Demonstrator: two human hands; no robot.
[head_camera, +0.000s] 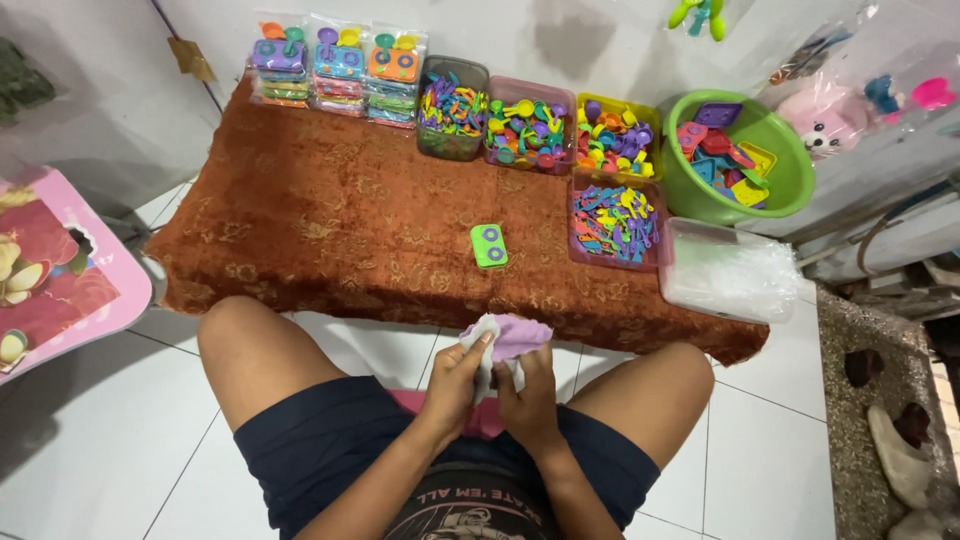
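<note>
A flat purple plastic toy piece (517, 334) with a white cloth-like or plastic wrap beneath it is pinched between both hands, just above the lap and at the near edge of the low table. The left hand (453, 385) is closed on its left side, thumb pressed against the pale part; the right hand (527, 400) is closed on it from below, fingers curled under the purple part. The two hands are nearly touching each other.

Just beyond the hands, a rust-brown patterned cloth (330, 215) is spread over the low table. On it, near the middle, a small green rectangular toy with two purple rings (489, 245) lies alone. Along the far edge, three stacks of clear-bagged toy sets (338, 65) are lined up at the left, followed to the right by a dark clear tub (452, 108), a pink tub (528, 125) and a yellow tub (615, 135) of mixed coloured plastic pieces. A second pink tub (613, 222) of pieces is set nearer, with a clear box of plastic bags (727, 270) beside it at the right. A green round basin (738, 152) of larger pieces stands at the far right.

The floor is laid with white tiles (110, 430). A pink patterned board (55, 265) is seen at the left, and a pink plush toy (825, 120) at the far right.
</note>
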